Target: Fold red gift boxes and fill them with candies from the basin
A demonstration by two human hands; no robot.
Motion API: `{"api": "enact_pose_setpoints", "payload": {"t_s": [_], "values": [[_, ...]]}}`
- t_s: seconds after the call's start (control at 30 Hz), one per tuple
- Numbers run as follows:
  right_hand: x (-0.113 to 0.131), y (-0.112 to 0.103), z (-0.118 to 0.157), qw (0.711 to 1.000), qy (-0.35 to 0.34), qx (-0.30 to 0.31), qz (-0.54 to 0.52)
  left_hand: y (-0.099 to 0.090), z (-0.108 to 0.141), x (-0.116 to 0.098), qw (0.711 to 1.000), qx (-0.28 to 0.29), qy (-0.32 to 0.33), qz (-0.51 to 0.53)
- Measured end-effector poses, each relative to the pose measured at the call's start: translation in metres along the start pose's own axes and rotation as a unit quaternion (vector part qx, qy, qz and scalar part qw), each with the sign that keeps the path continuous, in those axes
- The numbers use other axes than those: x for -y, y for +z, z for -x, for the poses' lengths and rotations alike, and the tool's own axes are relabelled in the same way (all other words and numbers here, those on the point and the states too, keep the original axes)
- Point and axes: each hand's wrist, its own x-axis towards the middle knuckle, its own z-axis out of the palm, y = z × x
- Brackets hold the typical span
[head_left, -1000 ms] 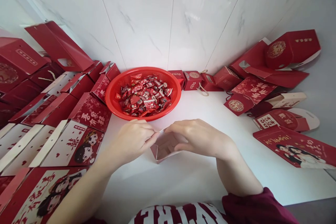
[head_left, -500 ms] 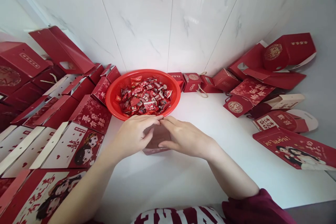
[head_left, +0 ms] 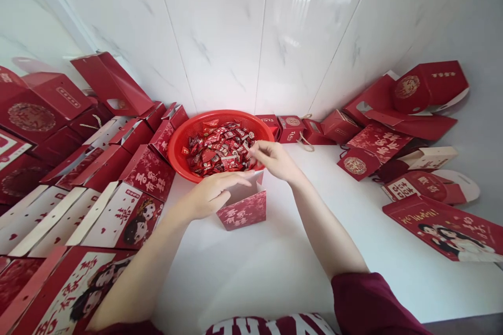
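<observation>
A red paper candy box (head_left: 243, 212) with pale lettering stands upright on the white table, its top uncovered. My left hand (head_left: 210, 193) is at the box's back left rim, index finger stretched along the rim and thumb bent on the near side. Just behind the box sits a red plastic basket (head_left: 176, 159) full of small wrapped candies (head_left: 220, 146). Over the basket's right side my right hand (head_left: 277, 159) reaches in, its bent fingers at the candies and no candy visible in them. The box's inside shows only in part.
Rows of red and white gift boxes (head_left: 147, 175) fill the left side. More small red boxes (head_left: 291, 128) line the tiled wall. On the right lie several red boxes (head_left: 379, 141) and a flat printed box (head_left: 440, 227). The white table (head_left: 334, 251) extends in front.
My right hand has left the box and moved up to the basket's right side. My left hand stays at the box, whose front is now in view. The camera view has shifted slightly.
</observation>
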Motion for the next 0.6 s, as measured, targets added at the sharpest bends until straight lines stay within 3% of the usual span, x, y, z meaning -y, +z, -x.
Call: {"api": "enact_pose_setpoints", "payload": {"t_s": [0.13, 0.27, 0.6], "values": [[-0.031, 0.014, -0.055, 0.992, 0.067, -0.031, 0.100, -0.001, 0.002, -0.007, 1.000, 0.015, 0.007, 0.006], [-0.048, 0.031, -0.093, 0.979, 0.095, -0.012, 0.179, -0.001, 0.003, -0.006, 1.000, 0.021, 0.008, 0.007], [-0.063, 0.053, -0.095, 0.925, 0.140, 0.067, 0.346, -0.003, 0.001, -0.007, 0.999, 0.026, 0.010, 0.043]]}}
